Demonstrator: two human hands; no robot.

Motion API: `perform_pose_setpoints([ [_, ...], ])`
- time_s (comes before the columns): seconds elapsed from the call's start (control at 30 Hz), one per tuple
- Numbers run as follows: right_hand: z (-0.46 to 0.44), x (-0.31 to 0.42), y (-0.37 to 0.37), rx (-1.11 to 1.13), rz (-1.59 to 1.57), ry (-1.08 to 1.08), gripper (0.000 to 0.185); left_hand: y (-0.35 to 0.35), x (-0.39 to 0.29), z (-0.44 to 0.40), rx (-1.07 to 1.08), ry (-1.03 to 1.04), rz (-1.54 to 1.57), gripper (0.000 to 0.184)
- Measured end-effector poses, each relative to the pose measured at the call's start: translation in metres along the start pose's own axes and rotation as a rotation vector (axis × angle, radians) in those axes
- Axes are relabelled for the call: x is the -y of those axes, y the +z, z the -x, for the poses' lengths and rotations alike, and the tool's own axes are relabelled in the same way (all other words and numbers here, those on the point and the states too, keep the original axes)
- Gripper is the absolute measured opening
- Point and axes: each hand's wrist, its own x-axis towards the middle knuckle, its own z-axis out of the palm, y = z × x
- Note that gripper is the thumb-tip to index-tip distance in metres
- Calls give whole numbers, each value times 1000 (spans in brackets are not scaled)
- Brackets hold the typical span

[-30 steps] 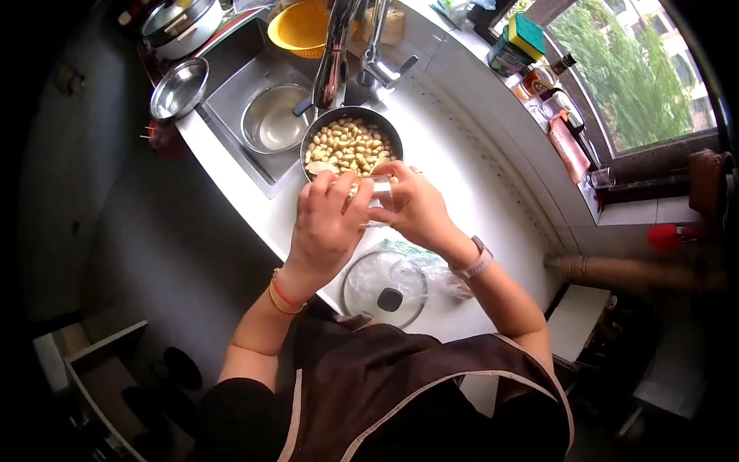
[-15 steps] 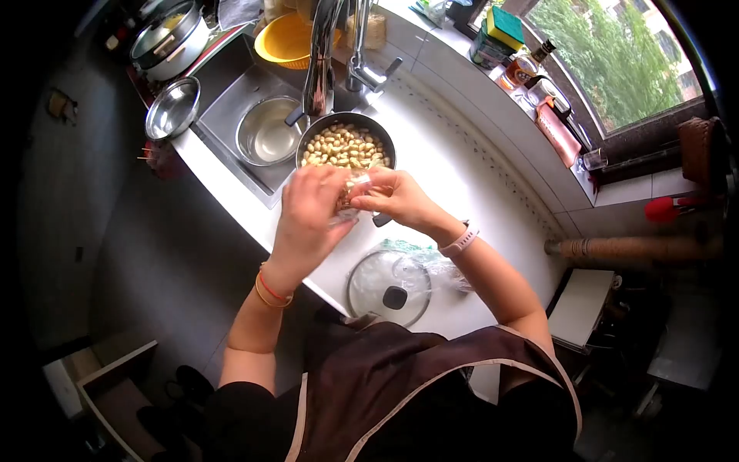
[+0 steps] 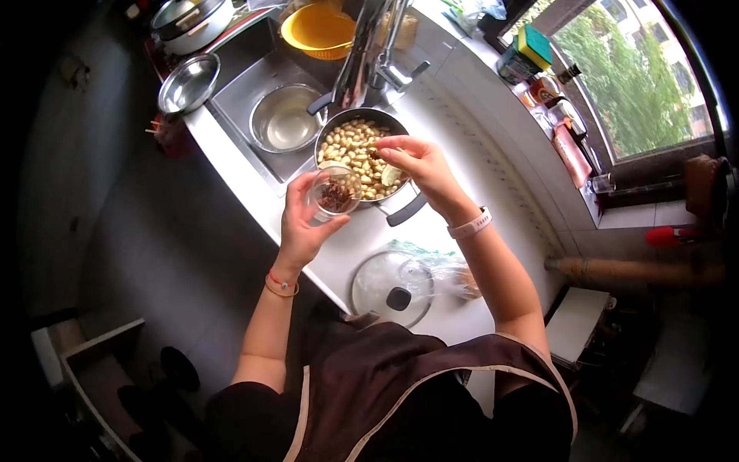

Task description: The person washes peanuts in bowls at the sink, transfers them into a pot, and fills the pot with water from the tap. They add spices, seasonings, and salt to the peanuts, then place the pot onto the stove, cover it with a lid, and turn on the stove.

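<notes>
My left hand (image 3: 299,223) is wrapped around a small clear glass jar (image 3: 351,175), tilted near the pot's rim. Dark reddish-brown dried spices (image 3: 334,195) lie inside the jar. Over the pot (image 3: 389,121), my right hand (image 3: 428,169) pinches a small dark brown spice piece (image 3: 375,153), its exact kind unclear. Peanuts in their shells (image 3: 350,144) fill the pot, which stands on the counter beside the sink. A pale green leaf (image 3: 391,175), like a bay leaf, rests on the peanuts beneath my right hand.
A glass lid (image 3: 377,296) lies on the counter near my body, with a clear plastic bag (image 3: 456,279) beside it. The sink (image 3: 231,100) holds a metal bowl (image 3: 286,119). Behind stand a faucet (image 3: 391,73) and a yellow basket (image 3: 317,31).
My hands have moved apart. The jar in my left hand now shows its contents, while my right hand has moved right and over the peanuts. The leaf has come into view.
</notes>
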Motion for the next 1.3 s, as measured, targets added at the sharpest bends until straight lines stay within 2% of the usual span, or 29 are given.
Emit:
perform_pose_setpoints([
  [0.03,-5,-11,8,-169,290,-260,23,0,-5,1,5,44,-11,75],
  [0.1,-6,-23,8,-289,484,-421,18,-1,-15,1,15,75,-49,75],
  [0.2,22,4,35,-154,322,-439,16,-5,-17,2,83,156,-220,78],
  [0.23,30,8,41,-147,469,-485,14,-5,-18,1,83,154,-219,78],
  [0.3,44,19,48,-175,964,-599,15,-3,-26,-1,115,274,-443,77],
  [0.33,46,19,50,-173,1052,-594,17,-1,-29,-2,118,276,-441,77],
  [0.4,48,18,51,-195,1091,-602,18,4,-37,-5,99,423,-645,74],
  [0.53,47,3,46,-218,1117,-577,21,22,-48,1,73,511,-845,73],
  [0.63,45,-9,33,-183,1077,-501,21,35,-52,9,119,456,-950,72],
  [0.7,43,-22,19,16,791,-142,21,45,-59,11,178,433,-1008,68],
  [0.73,43,-30,11,92,667,-63,22,50,-63,13,226,398,-1040,67],
  [0.77,43,-44,4,90,670,-62,22,55,-68,15,274,364,-1071,66],
  [0.83,45,-65,-4,251,286,2,26,65,-74,18,386,267,-1138,64],
  [0.87,48,-69,-6,280,223,56,29,68,-72,20,397,293,-1203,62],
  [1.0,53,-88,-9,315,274,22,31,68,-74,22,483,205,-1185,64],
  [1.1,57,-80,-3,286,451,-65,29,61,-76,17,439,226,-1063,64],
  [1.17,60,-69,3,124,591,-258,29,53,-78,11,425,217,-1029,63],
  [1.2,66,-56,6,92,775,-328,27,46,-77,7,408,261,-933,63],
  [1.23,68,-42,9,87,776,-327,27,41,-76,4,391,306,-837,63],
  [1.3,72,-23,16,113,1219,-542,28,33,-74,1,388,291,-781,61],
])
